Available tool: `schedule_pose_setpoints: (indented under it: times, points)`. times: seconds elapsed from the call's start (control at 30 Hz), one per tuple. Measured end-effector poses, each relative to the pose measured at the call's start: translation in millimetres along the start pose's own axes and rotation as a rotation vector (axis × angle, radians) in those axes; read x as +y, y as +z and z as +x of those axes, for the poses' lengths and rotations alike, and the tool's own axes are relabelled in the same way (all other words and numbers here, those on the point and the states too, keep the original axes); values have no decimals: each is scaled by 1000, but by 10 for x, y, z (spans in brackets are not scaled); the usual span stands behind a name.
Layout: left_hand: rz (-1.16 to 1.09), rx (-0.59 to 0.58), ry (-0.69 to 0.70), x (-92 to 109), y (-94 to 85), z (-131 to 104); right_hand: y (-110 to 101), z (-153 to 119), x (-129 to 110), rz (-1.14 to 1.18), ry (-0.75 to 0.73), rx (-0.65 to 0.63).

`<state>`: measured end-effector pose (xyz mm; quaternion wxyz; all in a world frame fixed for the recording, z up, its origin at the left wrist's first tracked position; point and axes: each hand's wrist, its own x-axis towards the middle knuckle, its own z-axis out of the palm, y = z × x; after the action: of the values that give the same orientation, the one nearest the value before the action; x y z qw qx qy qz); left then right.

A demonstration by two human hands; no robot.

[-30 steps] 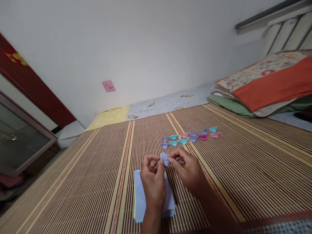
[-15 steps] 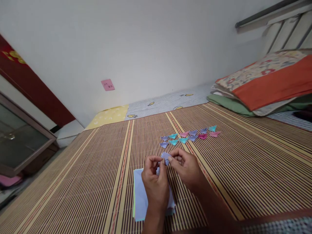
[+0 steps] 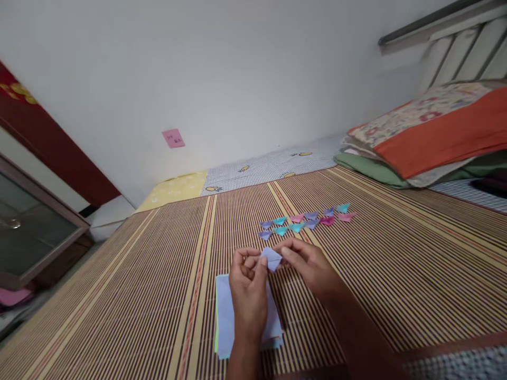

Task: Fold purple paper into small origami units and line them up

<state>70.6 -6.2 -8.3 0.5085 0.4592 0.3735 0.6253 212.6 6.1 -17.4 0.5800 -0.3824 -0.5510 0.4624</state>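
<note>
A small folded piece of light purple paper (image 3: pixel 271 258) is held up between my hands. My left hand (image 3: pixel 249 285) pinches its left side, thumb on top. At its right corner, my right hand (image 3: pixel 307 264) grips the paper between thumb and fingers. Beneath my left hand lies a stack of paper sheets (image 3: pixel 225 316), light purple on top, with green and blue edges showing. Beyond my hands, two rows of small folded paper shapes (image 3: pixel 297 227) in purple, turquoise and pink rest on the striped mat (image 3: pixel 158 285).
Folded bedding (image 3: pixel 435 137) in orange, floral and green is piled at the right. A pink note (image 3: pixel 173 138) is on the white wall. At the left stands a glass-fronted cabinet (image 3: pixel 35 227). Patterned cloth (image 3: pixel 265 169) runs along the wall.
My right thumb has shifted right, to the paper's right corner, and more of the paper's face shows. My left hand has moved slightly left.
</note>
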Motion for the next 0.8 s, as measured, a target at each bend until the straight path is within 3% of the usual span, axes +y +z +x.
schedule_pose_setpoints:
  times: [0.1, 0.2, 0.4, 0.57, 0.67, 0.8]
  points:
    - [-323, -118, -214, 23, -5, 23, -114, 1, 21, 155, 0, -66]
    - [-489, -147, -381, 29, 5, 24, -146, 6, 51, 188, -39, -183]
    - [-610, -224, -507, -8, -3, 33, -77, 3, 16, 254, -66, -243]
    - [-396, -324, -473, 21, -55, 43, -107, -38, -53, 284, -70, -254]
    - [-161, -231, -328, 89, -113, 51, -163, -51, -98, -6, -124, -149]
    - [118, -348, -262, 140, -140, 51, -149, -46, -118, -272, -118, -86]
